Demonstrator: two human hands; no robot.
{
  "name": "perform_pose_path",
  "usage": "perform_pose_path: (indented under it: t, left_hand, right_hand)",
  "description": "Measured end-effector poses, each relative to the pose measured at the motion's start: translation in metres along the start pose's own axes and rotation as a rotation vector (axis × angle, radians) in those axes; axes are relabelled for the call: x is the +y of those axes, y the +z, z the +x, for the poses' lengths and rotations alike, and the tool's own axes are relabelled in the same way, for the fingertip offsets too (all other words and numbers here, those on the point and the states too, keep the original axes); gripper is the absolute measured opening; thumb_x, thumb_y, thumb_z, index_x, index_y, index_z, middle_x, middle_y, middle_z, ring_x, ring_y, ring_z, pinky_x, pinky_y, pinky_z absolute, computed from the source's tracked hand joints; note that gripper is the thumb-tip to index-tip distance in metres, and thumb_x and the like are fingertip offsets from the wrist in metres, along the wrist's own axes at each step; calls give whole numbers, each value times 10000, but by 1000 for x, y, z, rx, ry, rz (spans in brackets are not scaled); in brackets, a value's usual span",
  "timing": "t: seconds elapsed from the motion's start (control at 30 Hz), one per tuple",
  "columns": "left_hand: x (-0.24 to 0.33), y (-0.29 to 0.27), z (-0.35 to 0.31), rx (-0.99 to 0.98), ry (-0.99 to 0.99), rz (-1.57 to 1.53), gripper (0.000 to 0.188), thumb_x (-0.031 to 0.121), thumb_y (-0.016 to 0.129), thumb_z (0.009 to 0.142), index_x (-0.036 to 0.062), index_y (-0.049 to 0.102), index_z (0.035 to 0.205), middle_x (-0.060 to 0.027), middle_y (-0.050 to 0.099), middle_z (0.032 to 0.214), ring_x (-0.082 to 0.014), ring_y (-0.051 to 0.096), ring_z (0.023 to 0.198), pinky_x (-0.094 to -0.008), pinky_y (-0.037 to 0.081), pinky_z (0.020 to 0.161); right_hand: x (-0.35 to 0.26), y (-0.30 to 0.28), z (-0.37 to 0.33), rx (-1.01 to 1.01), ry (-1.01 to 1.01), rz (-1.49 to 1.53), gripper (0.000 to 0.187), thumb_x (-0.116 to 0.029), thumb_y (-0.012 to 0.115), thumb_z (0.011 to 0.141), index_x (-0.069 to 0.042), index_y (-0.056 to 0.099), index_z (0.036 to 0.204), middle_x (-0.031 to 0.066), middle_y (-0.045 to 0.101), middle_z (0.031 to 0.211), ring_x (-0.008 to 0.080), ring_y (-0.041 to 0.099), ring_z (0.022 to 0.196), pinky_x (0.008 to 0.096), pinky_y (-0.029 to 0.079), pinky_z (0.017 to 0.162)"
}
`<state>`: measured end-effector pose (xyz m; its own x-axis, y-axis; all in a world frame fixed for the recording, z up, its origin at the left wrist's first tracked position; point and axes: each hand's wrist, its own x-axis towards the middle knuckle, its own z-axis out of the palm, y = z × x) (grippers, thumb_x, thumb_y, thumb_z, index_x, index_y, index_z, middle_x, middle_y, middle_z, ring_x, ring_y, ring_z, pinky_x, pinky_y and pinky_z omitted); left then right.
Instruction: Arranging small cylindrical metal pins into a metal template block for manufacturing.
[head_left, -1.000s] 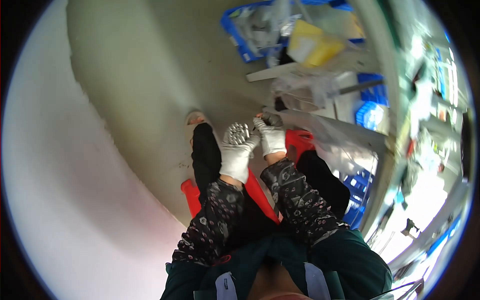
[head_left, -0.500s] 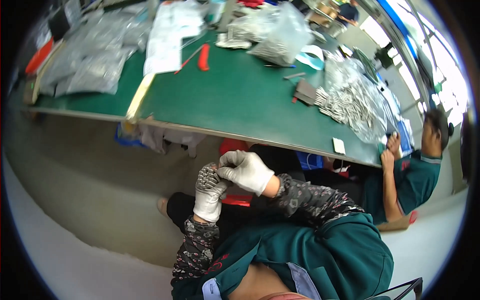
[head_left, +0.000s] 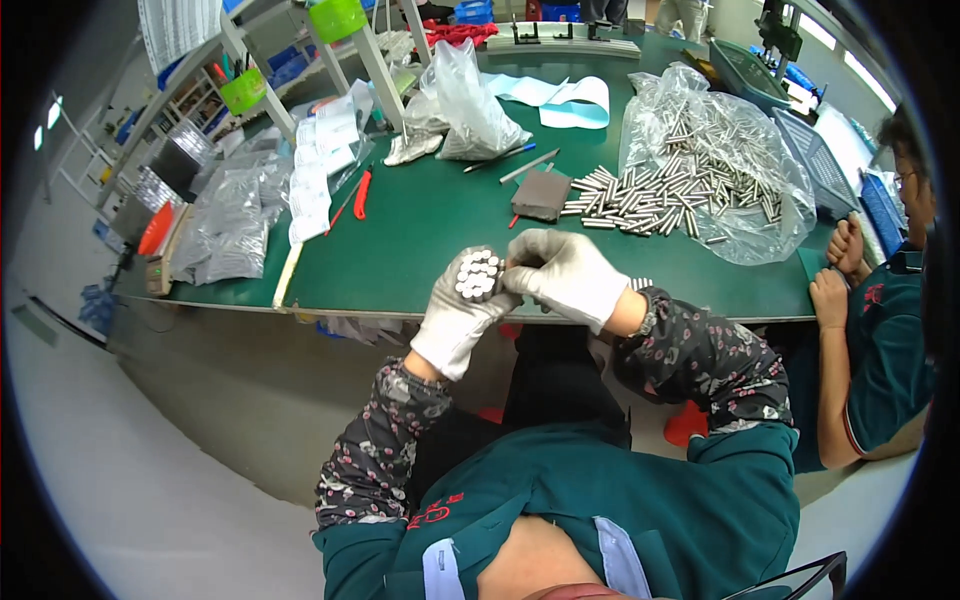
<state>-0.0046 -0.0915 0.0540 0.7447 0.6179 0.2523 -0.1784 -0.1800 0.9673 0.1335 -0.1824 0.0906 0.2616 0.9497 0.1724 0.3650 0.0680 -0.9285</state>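
Note:
My left hand, in a pale work glove, is wrapped round a bundle of short metal pins. Their round, shiny ends face up in a tight cluster. Beside the bundle, my right hand, also gloved, has thumb and fingers pinched together against its right side. Whatever lies between those fingertips is hidden. Both hands are at the near edge of the green table. Just beyond the right hand lie a brown-grey block and a loose pile of metal pins.
A clear plastic bag spills more pins on the right. A co-worker's hands rest at the table edge there. Farther back are a filled bag, a blue pen and a red-handled cutter. Grey plastic packets lie at left.
Both my hands have risen from below the table's front edge to over it, still close together. The bundle's pin ends now show clearly. The view has shifted, showing more of the table's far side.

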Motion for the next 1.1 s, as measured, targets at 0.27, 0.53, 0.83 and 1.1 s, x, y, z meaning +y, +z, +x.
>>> perform_pose_path:
  t: [0.27, 0.53, 0.83, 1.1]
  left_hand:
    - [30, 45, 53, -244, -314, -132, 395, 20, 714, 745, 78, 556, 1102, -25, 656, 847, -67, 574, 631, -173, 371, 419]
    - [1, 52, 75, -114, -249, -2, 519, -41, 728, 676, 98, 503, 1124, -15, 617, 828, -94, 594, 656, -185, 406, 436]
    - [-20, 10, 85, 8, -204, -17, 488, -112, 670, 716, 86, 494, 1126, -32, 601, 888, -126, 617, 712, -221, 516, 491]
    - [-55, -19, 108, 20, -331, 16, 518, -134, 682, 691, 74, 504, 1131, -45, 615, 916, -111, 591, 693, -219, 509, 469]
  right_hand:
    - [21, -57, 7, 93, 62, 144, 211, -161, 640, 757, 1, 596, 884, 83, 622, 698, 152, 589, 568, 285, 487, 550]
    - [25, -98, 18, -137, 195, 275, 269, -165, 625, 775, 8, 538, 962, 59, 584, 792, 152, 596, 691, 287, 498, 573]
    - [39, -117, 39, 64, 21, -659, 292, -297, 545, 791, -81, 632, 966, 173, 652, 915, 329, 623, 883, 408, 489, 794]
    - [42, -96, 61, 32, -17, -962, 559, -418, 646, 722, -62, 559, 1144, 196, 589, 1074, 332, 555, 1052, 408, 427, 907]
